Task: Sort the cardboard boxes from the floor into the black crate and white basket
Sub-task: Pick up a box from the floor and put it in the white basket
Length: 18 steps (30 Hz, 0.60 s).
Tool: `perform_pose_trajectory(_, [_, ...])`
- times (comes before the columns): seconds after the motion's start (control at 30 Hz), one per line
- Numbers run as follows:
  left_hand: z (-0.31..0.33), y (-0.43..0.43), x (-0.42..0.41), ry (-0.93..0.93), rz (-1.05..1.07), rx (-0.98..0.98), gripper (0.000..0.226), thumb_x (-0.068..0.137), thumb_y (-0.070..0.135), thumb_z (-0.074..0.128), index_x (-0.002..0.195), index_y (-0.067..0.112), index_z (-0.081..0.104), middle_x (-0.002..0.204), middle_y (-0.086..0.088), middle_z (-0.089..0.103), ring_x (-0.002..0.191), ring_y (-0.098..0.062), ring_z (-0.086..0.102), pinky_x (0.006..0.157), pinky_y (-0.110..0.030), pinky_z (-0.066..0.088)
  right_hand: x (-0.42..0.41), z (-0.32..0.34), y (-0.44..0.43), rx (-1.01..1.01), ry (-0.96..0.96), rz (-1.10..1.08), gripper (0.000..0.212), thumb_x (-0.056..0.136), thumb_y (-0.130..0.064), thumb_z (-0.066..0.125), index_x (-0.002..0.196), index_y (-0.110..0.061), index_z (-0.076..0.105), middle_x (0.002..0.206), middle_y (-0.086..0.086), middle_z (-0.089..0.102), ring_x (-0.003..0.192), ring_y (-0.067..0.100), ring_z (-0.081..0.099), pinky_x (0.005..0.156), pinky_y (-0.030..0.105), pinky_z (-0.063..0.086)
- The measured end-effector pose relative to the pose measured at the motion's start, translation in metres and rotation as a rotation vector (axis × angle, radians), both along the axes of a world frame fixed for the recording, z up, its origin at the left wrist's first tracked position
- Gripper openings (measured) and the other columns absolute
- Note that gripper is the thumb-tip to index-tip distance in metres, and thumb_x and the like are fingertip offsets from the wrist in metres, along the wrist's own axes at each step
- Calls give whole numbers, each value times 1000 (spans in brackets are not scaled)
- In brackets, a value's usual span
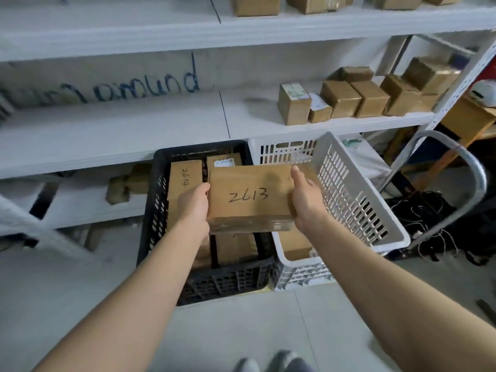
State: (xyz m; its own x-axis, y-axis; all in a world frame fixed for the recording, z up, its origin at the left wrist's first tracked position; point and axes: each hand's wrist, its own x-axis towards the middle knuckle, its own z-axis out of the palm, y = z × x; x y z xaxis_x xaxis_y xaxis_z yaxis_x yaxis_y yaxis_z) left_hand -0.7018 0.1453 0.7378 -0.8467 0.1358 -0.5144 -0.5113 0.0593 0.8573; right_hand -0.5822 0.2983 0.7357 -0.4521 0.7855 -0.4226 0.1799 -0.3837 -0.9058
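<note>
Both hands are on the box (249, 197), marked "2613", one at each short side. The left hand (194, 208) shows only its thumb along the edge, and the right hand (307, 200) lays its thumb over the top. The fingers of both are tucked out of sight beneath, clamped round the cardboard.

The box hangs right over the seam where the black crate (158, 183) and white basket (349, 189) touch, hiding much of both interiors. More boxes (185, 178) peek out in the crate. One brown box (295, 245) shows low in the basket, with slotted walls rising all round.

The grey floor (80, 277) is open to the left, but a curved metal handle (469, 162) and tangled cables (429, 216) crowd the right. A white shelf (107, 130) runs behind, carrying small packages (343, 99). The blue writing on the back wall is too blurred to read fully. The shoe tips (273, 362) are cut off at the bottom.
</note>
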Motion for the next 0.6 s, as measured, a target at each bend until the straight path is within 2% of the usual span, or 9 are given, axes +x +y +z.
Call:
perform_pose_trajectory(0.03, [-2,-4,-4,-12,21,-1,5,88,29,60,84,26,58,97,-5,67,91,-26,64,82,-46,55,-9,-1,1,10,-11,22,46,90,-54,50,113,-15,55,91,2,63,80,18,63,58,26,53])
perform_pose_trajectory(0.07, [-4,-7,-8,-22,38,-2,5,88,30,59,90,26,59,99,-5,66,91,-25,64,81,-46,55,-17,-2,1,16,-17,46,46,89,-54,50,114,-16,55,91,2,63,82,19,63,63,28,54])
perform_pose_trajectory(0.13, [-5,-11,-14,-38,75,-3,16,89,31,59,102,23,60,100,-5,66,91,-24,63,77,-44,55,-32,-7,3,25,-43,105,50,89,-55,50,119,-15,53,100,4,61,93,23,60,82,38,52])
perform_pose_trajectory(0.17, [-4,-13,-16,-38,98,-9,19,89,32,59,106,23,59,99,-5,66,91,-24,63,76,-43,55,-39,-10,4,28,-59,130,48,89,-55,49,118,-16,53,100,2,59,94,21,58,86,39,49])
perform_pose_trajectory(0.27, [-2,-14,-26,-31,119,-35,18,88,34,59,103,23,61,100,-5,67,94,-25,64,83,-46,54,-57,-16,4,22,-58,171,36,91,-52,49,110,-22,51,97,-3,56,91,17,55,84,36,44])
perform_pose_trajectory(0.4, [-7,-10,-41,-31,106,-41,8,89,34,59,89,26,59,99,-5,67,94,-25,63,86,-47,53,-71,-21,6,17,-81,179,51,91,-52,49,129,-16,51,113,4,56,104,23,54,90,37,45])
perform_pose_trajectory(0.6, [-16,3,-73,-66,28,-61,24,89,35,59,108,20,59,105,-7,65,98,-27,61,90,-49,51,-92,-26,12,-19,-68,99,58,90,-52,52,134,-15,48,123,6,59,112,26,55,102,45,43])
